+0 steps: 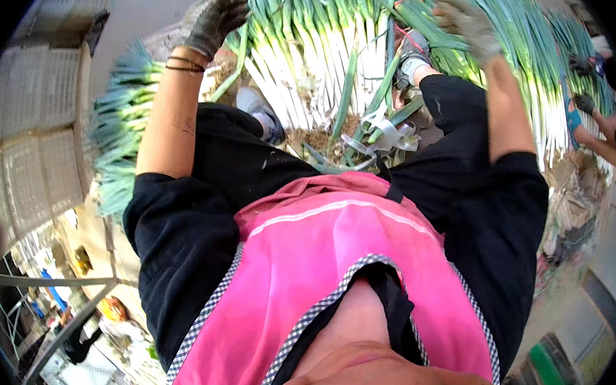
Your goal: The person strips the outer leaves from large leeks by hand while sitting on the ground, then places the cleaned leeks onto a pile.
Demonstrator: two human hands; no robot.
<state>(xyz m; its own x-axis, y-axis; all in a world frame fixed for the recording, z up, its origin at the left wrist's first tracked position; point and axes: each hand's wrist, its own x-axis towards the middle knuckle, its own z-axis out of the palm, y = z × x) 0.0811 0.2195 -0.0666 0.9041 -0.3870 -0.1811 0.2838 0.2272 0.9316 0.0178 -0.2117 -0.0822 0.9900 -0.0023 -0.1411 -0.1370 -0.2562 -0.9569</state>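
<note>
In a dark grey glove, my left hand [216, 20] is raised at the left edge of a spread of leeks [311, 55], fingers loosely apart and nothing visible in them. My right hand [469, 26], in a lighter, dirty glove, hovers over the leek leaves to the right, somewhat blurred. Its fingers stretch toward the left and hold nothing that I can see. The leeks lie with white root ends toward me and green tops away. White plastic strips [388, 134] lie crumpled among loose leaves between my legs. A thin red tie [407, 35] crosses the leaves near my right foot.
Another leek pile [127, 117] lies left of my left forearm. More leeks [548, 88] extend to the right, where another person's gloved hand [583, 103] reaches in. Pale plastic crates [31, 127] stand at far left, above a metal frame [69, 326]. My shoes [260, 113] flank the leeks.
</note>
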